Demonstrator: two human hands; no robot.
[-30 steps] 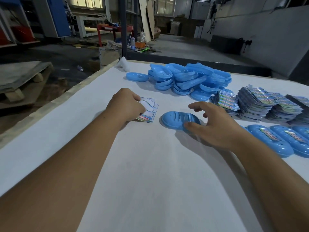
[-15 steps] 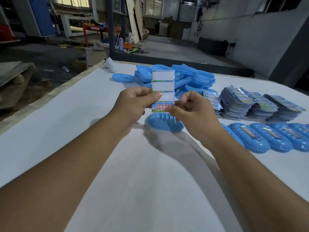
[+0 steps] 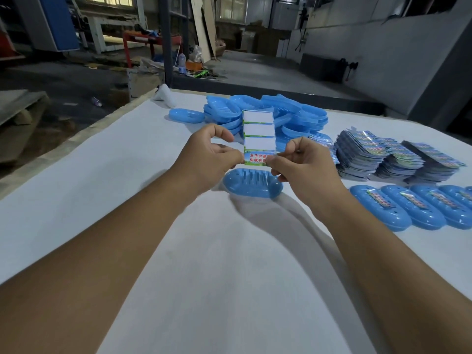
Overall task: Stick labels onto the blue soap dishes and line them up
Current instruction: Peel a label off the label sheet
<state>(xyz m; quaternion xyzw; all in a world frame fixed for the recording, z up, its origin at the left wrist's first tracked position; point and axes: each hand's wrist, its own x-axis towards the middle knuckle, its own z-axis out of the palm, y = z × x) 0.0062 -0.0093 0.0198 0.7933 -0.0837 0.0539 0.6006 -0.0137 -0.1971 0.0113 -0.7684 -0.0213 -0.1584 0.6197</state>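
White table (image 3: 76, 200). Blue soap dish pile (image 3: 293, 116) at 12 o'clock, labelled row (image 3: 408, 210) at 3. Unlabelled soap dish (image 3: 251, 183) centred, below hands. Left hand (image 3: 212, 154), right hand (image 3: 298, 164) both pinched label sheet (image 3: 258, 135), upright.

Label sheet (image 3: 259, 137) held upright: three blank slots above, one printed label left. Unlabelled blue soap dish (image 3: 252, 183) upside down beneath. Labelled dishes (image 3: 413, 209) lined up at right; unlabelled dish pile (image 3: 301, 116) behind.
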